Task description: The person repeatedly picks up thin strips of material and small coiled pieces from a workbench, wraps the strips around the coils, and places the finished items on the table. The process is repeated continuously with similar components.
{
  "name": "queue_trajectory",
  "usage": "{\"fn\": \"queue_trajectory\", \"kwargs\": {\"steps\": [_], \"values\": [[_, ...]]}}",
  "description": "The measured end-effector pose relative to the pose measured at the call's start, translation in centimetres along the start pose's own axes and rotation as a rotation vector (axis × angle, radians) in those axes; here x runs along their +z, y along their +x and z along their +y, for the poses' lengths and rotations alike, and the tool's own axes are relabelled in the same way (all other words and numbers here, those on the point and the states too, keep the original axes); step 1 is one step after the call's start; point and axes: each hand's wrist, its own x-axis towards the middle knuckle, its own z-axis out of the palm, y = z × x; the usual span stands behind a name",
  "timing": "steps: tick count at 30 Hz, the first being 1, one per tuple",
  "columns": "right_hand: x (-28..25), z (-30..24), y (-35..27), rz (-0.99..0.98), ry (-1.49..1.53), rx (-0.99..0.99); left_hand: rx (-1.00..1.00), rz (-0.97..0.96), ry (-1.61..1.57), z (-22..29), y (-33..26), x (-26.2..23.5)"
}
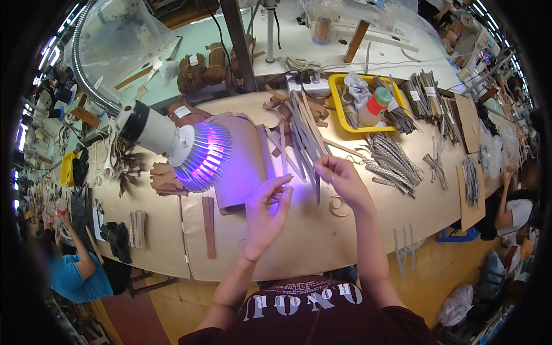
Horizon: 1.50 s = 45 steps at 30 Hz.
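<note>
Pinching 1 grey strip (318, 191), apparently: right fingers (326, 163) | left fingers (281, 181): thumb and index narrowly parted

Left hand (267, 204), one, bare: fingers bent and directed rightward, left forearm (233, 287) rising obliquely from the lower edge. Right hand (344, 179), one, bare: fingers curled, thumb drawn in toward the forefinger, right forearm (372, 247) steeply raised. Hands near each other, apart (fingertip contact too small to tell).
</note>
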Motion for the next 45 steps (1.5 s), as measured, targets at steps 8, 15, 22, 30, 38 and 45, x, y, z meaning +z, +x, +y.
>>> {"fn": "queue_trajectory", "kwargs": {"steps": [8,15,22,30,38,45], "values": [[1.8,-3.8,-8.5,-0.022,-0.25,-0.035,-0.046,-0.112,-0.446,2.5,0.1,1.0],[2.9,-4.6,-9.9,-0.001,-0.549,-0.221,-0.052,-0.035,-0.485,2.8,-0.5,1.3],[1.8,-1.6,-5.3,0.019,-0.435,-0.2,0.079,0.165,-0.267,0.8,1.6,1.4],[2.0,2.9,7.5,0.328,-0.969,-0.095,0.091,0.198,0.227,-0.7,8.4,1.8],[2.8,3.1,7.2,0.398,-0.916,-0.094,0.273,0.233,0.171,-1.2,6.5,1.5],[0.9,-1.8,-0.2,0.215,-0.427,-0.062,0.059,0.122,-0.178,0.7,4.7,2.1]]}}
